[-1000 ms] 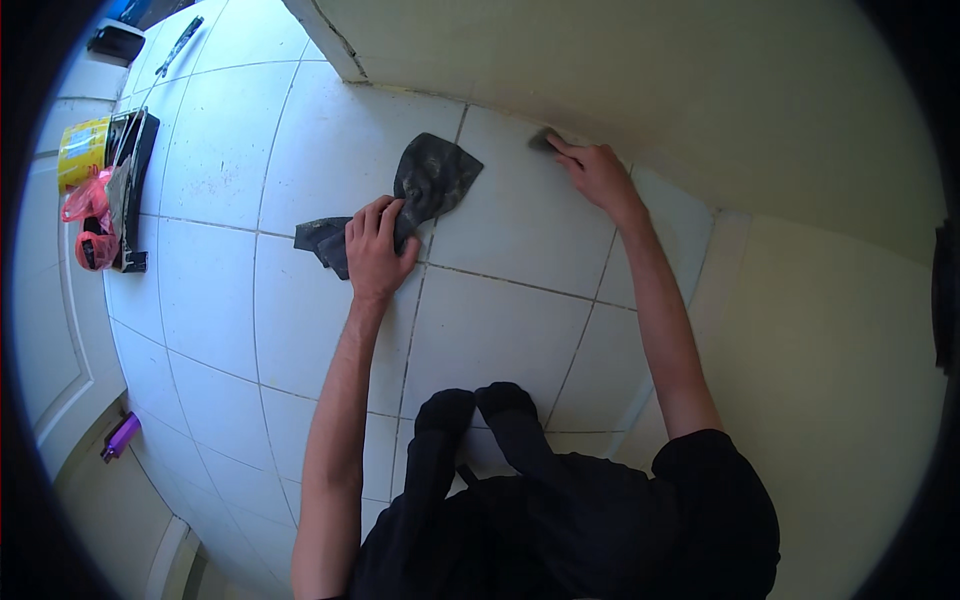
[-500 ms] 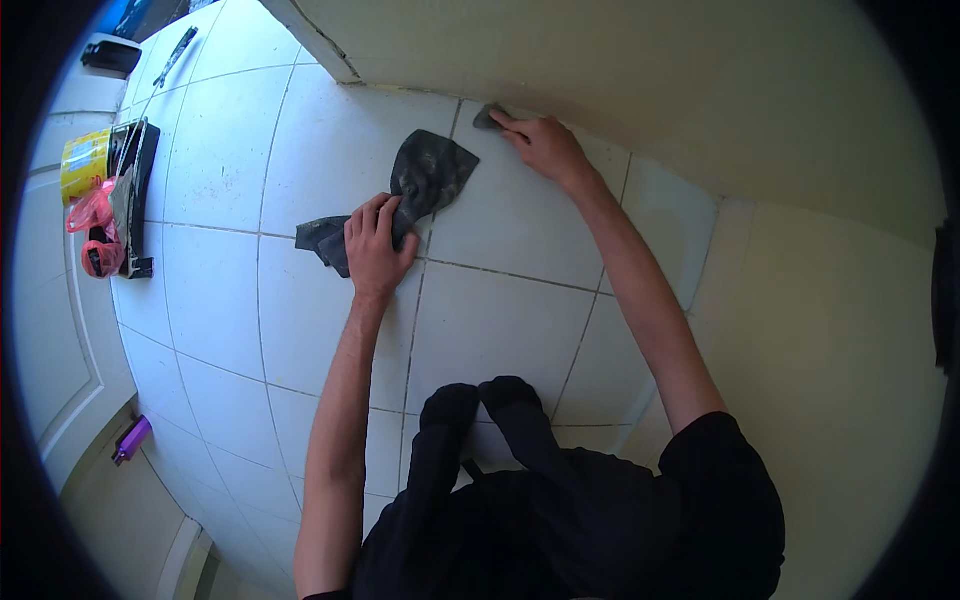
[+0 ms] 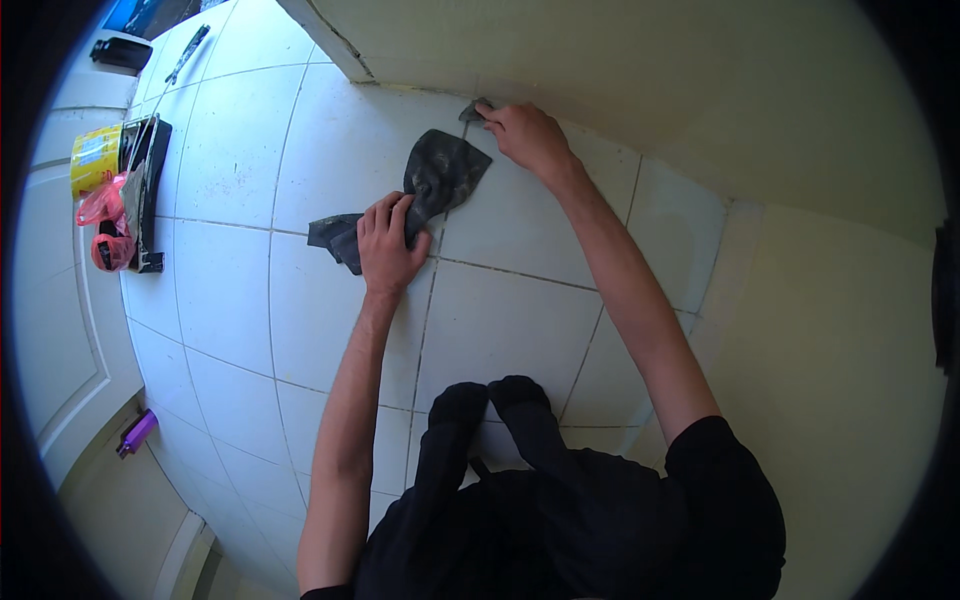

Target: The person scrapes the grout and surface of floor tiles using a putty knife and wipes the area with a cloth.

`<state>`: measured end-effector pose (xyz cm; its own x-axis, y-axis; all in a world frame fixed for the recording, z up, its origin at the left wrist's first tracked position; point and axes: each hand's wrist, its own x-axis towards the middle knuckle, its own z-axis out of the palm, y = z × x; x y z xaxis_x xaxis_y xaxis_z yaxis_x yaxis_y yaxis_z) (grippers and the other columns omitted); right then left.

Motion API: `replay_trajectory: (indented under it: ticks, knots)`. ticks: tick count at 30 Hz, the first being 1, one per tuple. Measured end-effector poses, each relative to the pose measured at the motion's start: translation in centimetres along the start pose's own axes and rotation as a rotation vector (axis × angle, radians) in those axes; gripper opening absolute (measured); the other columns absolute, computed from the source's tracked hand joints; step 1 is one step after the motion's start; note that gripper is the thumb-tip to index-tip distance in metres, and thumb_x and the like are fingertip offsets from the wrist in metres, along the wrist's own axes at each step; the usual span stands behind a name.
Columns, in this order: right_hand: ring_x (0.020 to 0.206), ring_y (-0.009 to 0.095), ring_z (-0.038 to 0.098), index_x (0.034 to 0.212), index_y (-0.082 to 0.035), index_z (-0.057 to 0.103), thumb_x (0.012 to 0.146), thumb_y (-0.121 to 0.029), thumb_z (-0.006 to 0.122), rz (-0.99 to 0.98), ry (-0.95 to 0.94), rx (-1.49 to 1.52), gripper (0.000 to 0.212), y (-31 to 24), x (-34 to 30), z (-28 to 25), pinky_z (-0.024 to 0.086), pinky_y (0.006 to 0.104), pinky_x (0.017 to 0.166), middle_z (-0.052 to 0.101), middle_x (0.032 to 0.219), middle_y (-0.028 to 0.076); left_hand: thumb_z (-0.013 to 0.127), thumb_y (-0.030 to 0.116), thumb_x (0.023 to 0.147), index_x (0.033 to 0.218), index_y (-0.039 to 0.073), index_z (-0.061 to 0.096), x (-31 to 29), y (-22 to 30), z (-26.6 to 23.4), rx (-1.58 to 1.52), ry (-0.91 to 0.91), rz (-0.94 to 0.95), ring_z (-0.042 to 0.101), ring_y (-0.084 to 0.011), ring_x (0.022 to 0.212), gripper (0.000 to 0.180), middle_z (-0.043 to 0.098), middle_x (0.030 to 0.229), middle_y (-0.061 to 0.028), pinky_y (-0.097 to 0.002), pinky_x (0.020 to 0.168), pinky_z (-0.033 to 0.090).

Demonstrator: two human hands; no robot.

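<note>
My left hand (image 3: 391, 248) is closed on a crumpled dark grey cloth (image 3: 445, 172) lying on the white floor tiles. One part of the cloth spreads out beyond my fingers, and another sticks out to the left. Farther off, at the foot of the wall, my right hand (image 3: 537, 140) pinches a small dark grey piece (image 3: 472, 109). That piece touches the floor near a grout line; whether it is folded cloth or something stiffer I cannot tell.
At the left lies a black paint tray (image 3: 155, 195) with a yellow-labelled container (image 3: 95, 160) and pink plastic bags (image 3: 103, 203). Behind are a black bottle (image 3: 122, 52) and a dark-handled tool (image 3: 187, 55). A purple bottle (image 3: 137, 433) lies lower left. The beige wall (image 3: 640, 90) bounds the right.
My right hand has slid the small grey piece a little leftward along the foot of the wall. My left hand keeps its hold on the cloth. The whole view has shifted slightly.
</note>
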<state>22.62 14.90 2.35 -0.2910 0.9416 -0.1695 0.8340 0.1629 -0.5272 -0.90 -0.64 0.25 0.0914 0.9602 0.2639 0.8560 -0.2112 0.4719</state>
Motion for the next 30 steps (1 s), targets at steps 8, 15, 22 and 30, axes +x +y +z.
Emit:
replay_trajectory:
  ticks: [8,15,22,30]
  knots:
    - [0.088,0.037,0.069,0.124,-0.02,0.069,0.095,-0.02,0.061,-0.186,0.045,0.026,0.031,-3.7,4.0,3.1,0.056,0.0452,0.078,0.072,0.099,0.016,0.068,0.016,0.072,0.123,0.008,0.059,0.3,0.3,0.1,-0.032,-0.032,-0.011,0.055,-0.0295,0.116,0.053,0.058,0.124,-0.0093,-0.0426,0.097,0.042]
    - [0.092,0.039,0.068,0.125,-0.016,0.069,0.093,-0.019,0.062,-0.064,-0.063,-0.063,0.033,-6.6,4.8,2.3,0.054,0.0457,0.084,0.071,0.103,0.019,0.07,0.016,0.069,0.122,0.008,0.059,0.1,-0.1,-0.3,-0.044,-0.028,-0.017,0.055,-0.0295,0.115,0.055,0.059,0.123,-0.0089,-0.043,0.098,0.042]
    - [0.098,0.037,0.069,0.112,-0.011,0.073,0.092,-0.021,0.063,-0.031,-0.165,-0.112,0.025,-8.0,7.3,2.4,0.054,0.0453,0.088,0.072,0.105,0.018,0.072,0.017,0.068,0.12,0.009,0.061,0.1,-0.6,-0.6,-0.037,-0.03,-0.03,0.056,-0.0275,0.113,0.053,0.059,0.121,-0.0071,-0.0405,0.096,0.043]
    - [0.102,0.037,0.068,0.126,-0.007,0.067,0.094,-0.02,0.062,-0.024,-0.185,-0.011,0.034,-7.7,7.9,2.8,0.051,0.0412,0.091,0.069,0.112,0.022,0.072,0.018,0.069,0.121,0.009,0.06,0.0,-0.2,-0.4,-0.031,-0.032,-0.021,0.055,-0.0281,0.114,0.054,0.058,0.121,-0.0073,-0.041,0.097,0.043]
